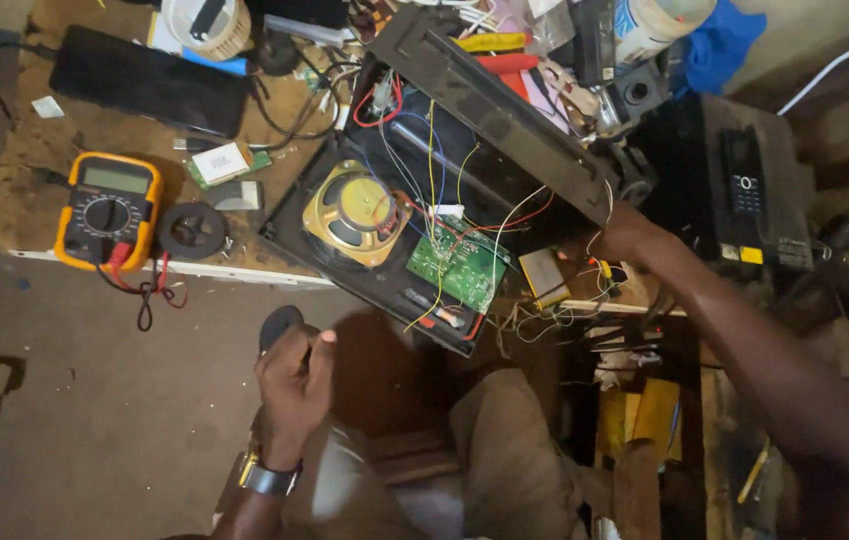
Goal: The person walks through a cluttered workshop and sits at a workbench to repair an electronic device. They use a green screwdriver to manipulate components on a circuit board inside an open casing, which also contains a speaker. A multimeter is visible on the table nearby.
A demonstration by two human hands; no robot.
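Cluttered bench up top — opened radio (pixel 415 220) at twelve o'clock. Right hand (pixel 625 232) reaches its three o'clock edge, grip unclear; left hand (pixel 295 385) fisted on a dark tool (pixel 278 325) — probing seems underway.

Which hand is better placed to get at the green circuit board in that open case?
Probably the right hand: it rests at the open case's edge, among the wires beside the green board. The left hand is below the bench, closed on a dark tool.

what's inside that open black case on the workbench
Inside the open black case: a round gold speaker, a green circuit board and loose coloured wires. The case's raised panel hides what lies behind it.
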